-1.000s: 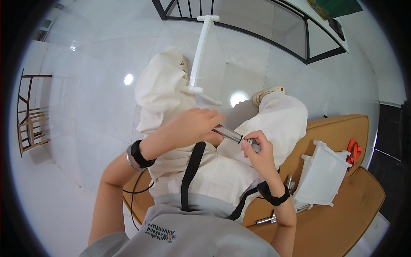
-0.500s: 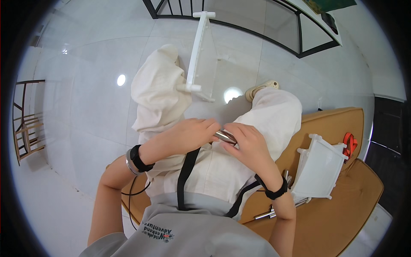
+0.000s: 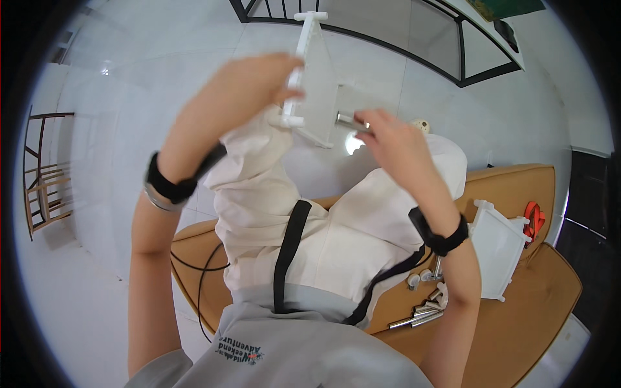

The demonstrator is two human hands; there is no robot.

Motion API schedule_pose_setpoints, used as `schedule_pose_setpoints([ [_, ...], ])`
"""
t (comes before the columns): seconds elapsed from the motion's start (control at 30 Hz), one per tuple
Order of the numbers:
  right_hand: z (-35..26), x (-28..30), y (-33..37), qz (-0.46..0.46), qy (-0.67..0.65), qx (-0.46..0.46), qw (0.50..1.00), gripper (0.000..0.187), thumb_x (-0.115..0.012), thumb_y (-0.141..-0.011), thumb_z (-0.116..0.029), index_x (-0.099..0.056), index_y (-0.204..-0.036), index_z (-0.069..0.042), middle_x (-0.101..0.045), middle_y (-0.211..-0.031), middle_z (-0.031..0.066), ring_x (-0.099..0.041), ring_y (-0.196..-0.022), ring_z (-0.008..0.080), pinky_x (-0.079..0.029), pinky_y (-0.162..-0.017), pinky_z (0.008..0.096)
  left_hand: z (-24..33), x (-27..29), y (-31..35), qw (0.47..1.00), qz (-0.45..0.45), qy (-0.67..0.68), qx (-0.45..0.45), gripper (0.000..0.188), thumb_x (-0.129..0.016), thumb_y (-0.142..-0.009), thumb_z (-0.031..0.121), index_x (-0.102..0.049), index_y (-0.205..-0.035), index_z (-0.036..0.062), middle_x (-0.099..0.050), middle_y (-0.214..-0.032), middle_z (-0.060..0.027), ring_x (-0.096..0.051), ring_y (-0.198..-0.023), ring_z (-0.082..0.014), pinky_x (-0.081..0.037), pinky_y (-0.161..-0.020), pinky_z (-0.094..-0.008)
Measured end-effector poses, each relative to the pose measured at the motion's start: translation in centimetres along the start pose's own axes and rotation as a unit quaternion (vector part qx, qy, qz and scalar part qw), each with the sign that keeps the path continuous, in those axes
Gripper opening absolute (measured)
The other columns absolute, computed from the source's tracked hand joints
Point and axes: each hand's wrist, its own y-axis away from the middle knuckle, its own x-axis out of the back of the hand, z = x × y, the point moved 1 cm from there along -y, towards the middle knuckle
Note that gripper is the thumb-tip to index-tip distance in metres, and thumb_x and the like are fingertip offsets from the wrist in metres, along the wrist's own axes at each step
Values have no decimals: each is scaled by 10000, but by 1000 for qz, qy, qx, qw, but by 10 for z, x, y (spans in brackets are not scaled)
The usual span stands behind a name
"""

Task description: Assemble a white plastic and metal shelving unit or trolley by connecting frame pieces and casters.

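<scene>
Nearest the camera, at the lower edge, is the person's own grey top with a black strap crossing the chest, and pale cream trousers cover the raised knees above it. The person sits on a tan padded seat (image 3: 517,336). On that seat, just beside the right forearm, lies a small cluster of short metal rods (image 3: 424,310) with a few small round white caps (image 3: 417,279) near them. Further right on the seat rests a second white plastic panel (image 3: 498,249), tilted, with knobbed corner posts, and an orange clip-like thing (image 3: 534,218) sits just beyond it at the seat's edge.

Both forearms wear black wristbands and reach up and away from the body. The left hand (image 3: 242,90) is closed around the near edge of a white plastic panel (image 3: 318,77), fingers wrapped over its frame, holding it upright and edge-on above the knees. The right hand (image 3: 391,139) pinches a short metal rod (image 3: 351,121) between fingertips, and the rod's far end touches the lower right side of that panel; how it meets the panel cannot be told from here.

Beyond the hands spreads a glossy white tiled floor (image 3: 129,129). At the far left stands a wooden chair frame (image 3: 42,174), and at the top runs a black metal frame with glass (image 3: 453,45)
</scene>
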Motion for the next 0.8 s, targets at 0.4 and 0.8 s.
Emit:
schedule_pose_setpoints([
  [0.4, 12, -46, -6, -45, -76, -71, 994, 197, -634, -832, -142, -554, -1000, -79, -635, -939, 88, -609, -792, 308, -480, -663, 386, -52, -86, -21, 932, -199, -31, 302, 478, -592, -870, 378, -510, -1103, -31, -654, -970, -217, -627, -932, -380, -496, -788, -441],
  [0.8, 41, -96, -10, -71, -32, -54, 995, 202, -654, -787, -102, -536, -944, -55, -578, -841, 103, -608, -799, 320, -491, -654, 419, -25, -151, -40, 932, -206, 20, 298, 412, -651, -835, 270, -490, -1017, -63, -640, -938, -257, -631, -892, -401, -502, -750, -465],
])
